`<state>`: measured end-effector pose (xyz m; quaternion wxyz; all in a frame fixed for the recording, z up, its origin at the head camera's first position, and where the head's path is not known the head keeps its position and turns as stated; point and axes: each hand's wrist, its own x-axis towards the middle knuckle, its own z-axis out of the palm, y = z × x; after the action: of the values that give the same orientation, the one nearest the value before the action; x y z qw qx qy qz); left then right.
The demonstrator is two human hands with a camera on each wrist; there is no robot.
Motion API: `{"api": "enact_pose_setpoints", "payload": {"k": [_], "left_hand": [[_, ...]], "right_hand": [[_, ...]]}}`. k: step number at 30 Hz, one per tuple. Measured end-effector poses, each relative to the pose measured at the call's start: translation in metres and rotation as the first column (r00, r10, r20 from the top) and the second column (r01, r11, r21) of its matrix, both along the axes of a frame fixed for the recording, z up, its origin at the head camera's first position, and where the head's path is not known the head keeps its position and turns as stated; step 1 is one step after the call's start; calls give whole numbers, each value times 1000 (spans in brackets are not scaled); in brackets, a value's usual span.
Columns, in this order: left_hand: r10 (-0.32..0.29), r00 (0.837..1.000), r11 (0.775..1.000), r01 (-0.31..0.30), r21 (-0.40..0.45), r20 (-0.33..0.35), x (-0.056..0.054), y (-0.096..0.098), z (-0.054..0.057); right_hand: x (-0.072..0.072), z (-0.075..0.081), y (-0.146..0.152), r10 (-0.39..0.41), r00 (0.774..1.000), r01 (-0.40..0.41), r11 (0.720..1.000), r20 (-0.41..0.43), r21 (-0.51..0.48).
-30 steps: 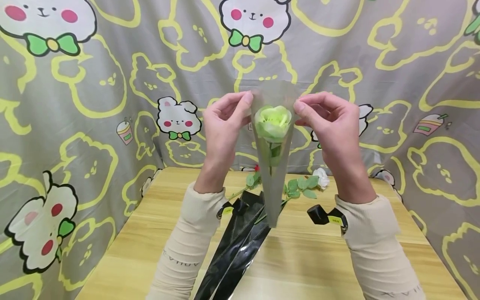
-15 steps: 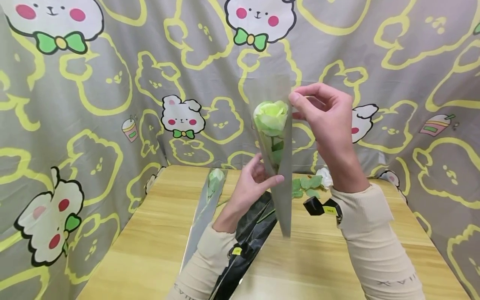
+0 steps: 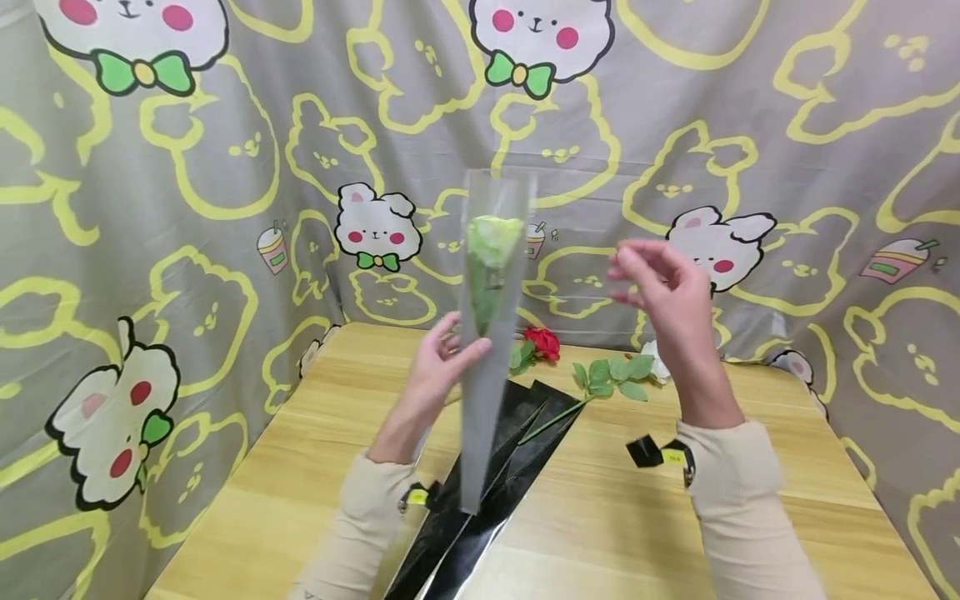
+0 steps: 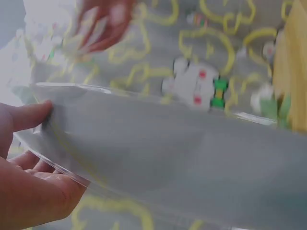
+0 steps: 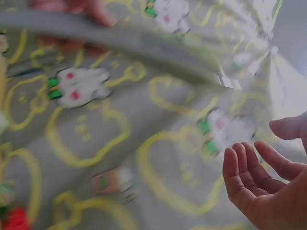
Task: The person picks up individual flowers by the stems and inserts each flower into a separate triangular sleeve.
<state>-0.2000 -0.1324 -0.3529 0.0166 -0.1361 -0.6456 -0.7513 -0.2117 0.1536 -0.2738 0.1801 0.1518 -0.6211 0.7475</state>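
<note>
A pale green rose stands inside a tapering clear-and-grey flower sleeve, held nearly upright above the table. My left hand grips the sleeve around its middle, thumb in front and fingers behind. In the left wrist view the grey side of the sleeve fills much of the picture, and the rose bloom is not clear there. Off to the right of the sleeve, my right hand is in the air, fingers loosely bent and touching nothing. The right wrist view shows those bent fingers apart from the thumb.
Black flower sleeves lie slanting across the wooden table. Behind them are a red rose and a white rose, with leafy stems. A patterned grey curtain surrounds the table.
Both hands held the sleeve's upper edges at first. My left hand then moved down to its middle, the right let go, and the wrapped rose has shifted left.
</note>
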Motion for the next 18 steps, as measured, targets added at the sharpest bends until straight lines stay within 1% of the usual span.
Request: {"api": "enact_pose_setpoints", "payload": {"k": [2,4,7,9,11,13,16,18], "left_hand": [[27,999,1000,-27,-11,46,-5,-24,-1],[44,996,998,-41,-39,82,-10,-50,-3],[67,989,994,-54,-97,132,-20,-84,-8],[95,983,987,-72,-144,157,-25,-106,-17],[123,975,980,-89,-180,188,-29,-125,-30],[148,963,972,-99,-212,226,-36,-139,-46],[194,936,960,-120,-254,293,-40,-158,-77],[232,912,949,-135,-286,339,-42,-169,-96]], "right_hand": [[-2,-30,5,-19,997,14,998,76,68],[-7,-63,9,-37,990,15,988,139,157],[-14,-112,14,-74,969,3,957,234,291],[-20,-142,15,-99,951,-18,928,293,371],[-26,-168,16,-132,927,-37,898,351,438],[-30,-189,21,-187,900,-37,867,394,496],[-36,-211,27,-256,861,-35,832,439,553],[-40,-220,31,-302,836,-28,810,457,586]]}}
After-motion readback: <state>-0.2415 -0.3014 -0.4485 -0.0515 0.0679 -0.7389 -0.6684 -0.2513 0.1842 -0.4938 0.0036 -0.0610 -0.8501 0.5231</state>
